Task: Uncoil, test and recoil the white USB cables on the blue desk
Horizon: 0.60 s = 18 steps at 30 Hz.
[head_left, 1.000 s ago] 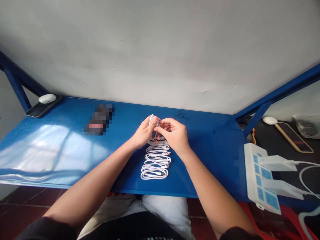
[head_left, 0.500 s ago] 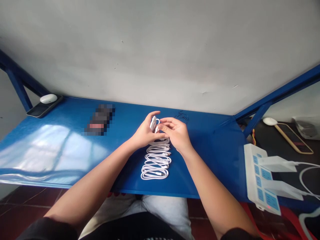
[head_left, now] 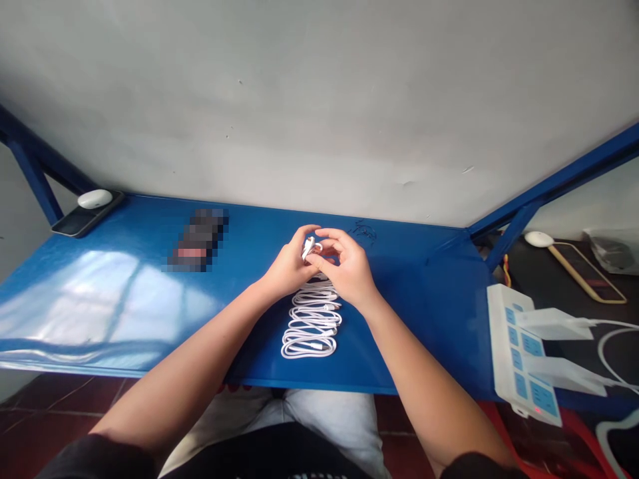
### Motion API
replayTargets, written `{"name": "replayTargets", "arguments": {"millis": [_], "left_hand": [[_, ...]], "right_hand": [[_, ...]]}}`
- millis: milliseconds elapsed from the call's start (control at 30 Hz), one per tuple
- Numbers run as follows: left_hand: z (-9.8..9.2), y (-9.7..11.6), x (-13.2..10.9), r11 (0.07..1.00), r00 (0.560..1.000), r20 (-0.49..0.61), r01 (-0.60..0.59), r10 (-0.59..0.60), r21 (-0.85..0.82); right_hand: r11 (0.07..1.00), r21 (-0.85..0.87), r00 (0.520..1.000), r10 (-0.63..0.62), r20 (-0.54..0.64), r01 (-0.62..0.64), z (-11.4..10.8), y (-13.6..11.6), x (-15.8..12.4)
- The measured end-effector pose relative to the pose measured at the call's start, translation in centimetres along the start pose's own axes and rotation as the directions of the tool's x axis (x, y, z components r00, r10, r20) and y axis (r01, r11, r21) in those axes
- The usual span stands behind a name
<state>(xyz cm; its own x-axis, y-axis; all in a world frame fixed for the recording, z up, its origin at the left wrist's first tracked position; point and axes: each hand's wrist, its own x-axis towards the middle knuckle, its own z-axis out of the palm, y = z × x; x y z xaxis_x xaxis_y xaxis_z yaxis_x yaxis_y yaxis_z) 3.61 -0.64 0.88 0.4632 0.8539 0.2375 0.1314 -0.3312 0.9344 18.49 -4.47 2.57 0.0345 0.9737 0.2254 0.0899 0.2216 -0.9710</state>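
Between left hand (head_left: 289,267) and right hand (head_left: 347,263), looped white cable (head_left: 309,248)

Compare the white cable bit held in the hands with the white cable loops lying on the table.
The held bit is a small tight curl, while the loops spread in a long flat stack. The held bit is raised between the left hand and right hand; the loops rest on the blue table. Both are white cable; whether they join is hidden.

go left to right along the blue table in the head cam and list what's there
dark phone with a white oval object on it → blurred dark object → left hand → right hand → white power strip
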Motion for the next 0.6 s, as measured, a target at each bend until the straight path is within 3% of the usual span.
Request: {"name": "replayTargets", "arguments": {"millis": [200, 300, 400, 600], "left_hand": [[0.38, 0.15, 0.03, 0.986, 0.999, 0.038, -0.006, 0.012, -0.168], [0.35, -0.18, 0.03, 0.996, 1.0, 0.015, 0.007, -0.006, -0.09], [0.18, -0.28, -0.02, 1.0, 0.999, 0.025, -0.023, 0.023, -0.001], [0.07, -0.01, -0.15, 0.999, 0.998, 0.047, -0.051, 0.052, -0.009]], "right_hand": [[0.995, 0.102, 0.998, -0.001, -0.065, 0.008, 0.38, 0.35, 0.02], [0.998, 0.063, 0.994, -0.01, -0.107, 0.017, 0.48, 0.52, 0.12], [1.0, 0.016, 0.997, 0.019, -0.077, -0.018, 0.52, 0.67, 0.19], [0.987, 0.111, 0.99, 0.123, -0.072, -0.114, 0.3, 0.59, 0.27]]}}
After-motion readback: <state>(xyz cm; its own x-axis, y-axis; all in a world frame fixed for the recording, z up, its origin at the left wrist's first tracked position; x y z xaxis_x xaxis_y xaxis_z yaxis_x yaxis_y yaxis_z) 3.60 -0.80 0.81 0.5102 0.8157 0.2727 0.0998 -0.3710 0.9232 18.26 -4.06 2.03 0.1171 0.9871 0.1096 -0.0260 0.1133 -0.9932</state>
